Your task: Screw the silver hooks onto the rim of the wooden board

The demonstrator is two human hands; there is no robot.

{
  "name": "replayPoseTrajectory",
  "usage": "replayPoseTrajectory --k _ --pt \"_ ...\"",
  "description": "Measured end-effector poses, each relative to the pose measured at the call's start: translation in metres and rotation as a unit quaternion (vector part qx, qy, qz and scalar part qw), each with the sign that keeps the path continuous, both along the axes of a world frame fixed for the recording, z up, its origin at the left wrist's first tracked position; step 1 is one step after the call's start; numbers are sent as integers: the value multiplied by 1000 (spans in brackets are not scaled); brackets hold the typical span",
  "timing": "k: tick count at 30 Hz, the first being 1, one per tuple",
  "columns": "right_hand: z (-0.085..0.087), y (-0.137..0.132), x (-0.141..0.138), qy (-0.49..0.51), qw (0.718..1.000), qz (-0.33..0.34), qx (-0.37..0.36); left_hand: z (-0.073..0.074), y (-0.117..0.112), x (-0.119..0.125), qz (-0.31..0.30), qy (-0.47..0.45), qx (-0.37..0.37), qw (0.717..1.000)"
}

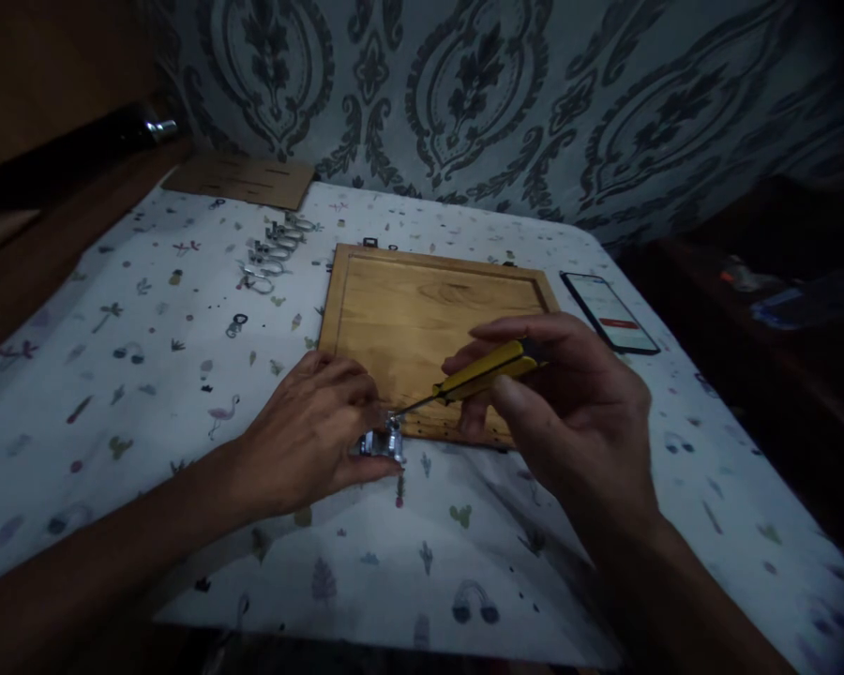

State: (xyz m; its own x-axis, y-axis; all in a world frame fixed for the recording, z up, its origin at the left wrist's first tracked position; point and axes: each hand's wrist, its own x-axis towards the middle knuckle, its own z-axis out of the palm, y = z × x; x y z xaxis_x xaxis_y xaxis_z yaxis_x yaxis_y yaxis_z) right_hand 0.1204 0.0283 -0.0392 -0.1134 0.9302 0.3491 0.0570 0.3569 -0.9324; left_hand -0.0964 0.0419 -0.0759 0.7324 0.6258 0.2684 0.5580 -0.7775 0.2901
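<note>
My right hand holds a screwdriver by its yellow and black handle, with thumb and fingers around it. The shaft slants down to the left, and its tip meets a small shiny metal fitting. That fitting sits at the near left edge of a framed wooden board lying flat. Pinched between thumb and fingers, the fitting is partly covered by my left hand, whose fingertips rest over the board's edge. Along the board's near edge run small dark marks.
Several metal clips or hooks lie in a row at the back left, near a piece of cardboard. A phone with a lit screen rests right of the board. A patterned cloth covers the table; a patterned wall stands behind.
</note>
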Motion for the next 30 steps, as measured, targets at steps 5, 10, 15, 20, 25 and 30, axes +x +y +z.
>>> replayPoseTrajectory --k 5,10,15,20,25,30 --pt "1 -1 2 -18 1000 5 8 1 0 0 0 -2 -3 1000" --pt "3 -2 -1 -12 1000 -19 6 0 0 -1 0 3 -10 1000" --pt "3 -1 1 8 1000 15 -1 0 0 0 0 -2 -8 1000" --pt "6 -1 4 -38 999 29 2 -1 0 0 4 -6 -1 1000" --pt "10 3 -3 -66 997 -25 27 -3 0 -1 4 -10 0 1000" --pt "15 9 -11 -75 997 -14 19 -1 0 -1 3 -6 -1 1000"
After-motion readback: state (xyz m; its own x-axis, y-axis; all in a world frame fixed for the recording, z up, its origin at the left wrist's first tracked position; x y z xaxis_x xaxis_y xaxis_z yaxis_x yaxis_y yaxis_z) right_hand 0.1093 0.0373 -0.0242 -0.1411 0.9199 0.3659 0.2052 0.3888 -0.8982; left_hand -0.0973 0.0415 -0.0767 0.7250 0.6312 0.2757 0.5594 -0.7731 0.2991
